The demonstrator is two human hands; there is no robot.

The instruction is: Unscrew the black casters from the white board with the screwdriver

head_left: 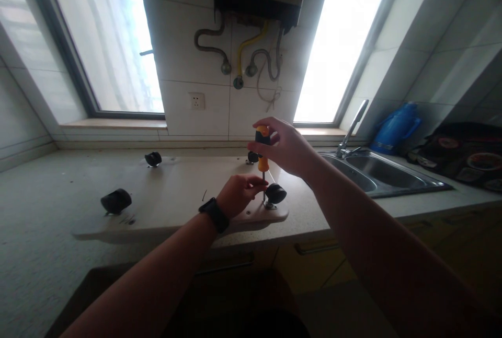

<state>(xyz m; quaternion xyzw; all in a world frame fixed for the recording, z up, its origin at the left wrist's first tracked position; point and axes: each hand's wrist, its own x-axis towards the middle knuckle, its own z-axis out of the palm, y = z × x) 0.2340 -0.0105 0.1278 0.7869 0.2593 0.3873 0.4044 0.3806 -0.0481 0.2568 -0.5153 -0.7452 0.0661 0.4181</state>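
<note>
Holding the orange screwdriver (262,146) upright with my right hand (288,147) closed around its handle, I pinch the shaft low down with my left hand (237,193). Its tip stands at the near right caster (275,193) on the pale board (176,191) lying on the surface (35,233). Four casters seem placed already; this one I judge not fully fastened.

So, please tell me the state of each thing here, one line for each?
Screwdriver: upright, tip down by a wheel.
Right hand: gripping the screwdriver handle.
Left hand: pinching the shaft.
Board: flat on the counter, wheels up.
Tap: no water visible.
</note>
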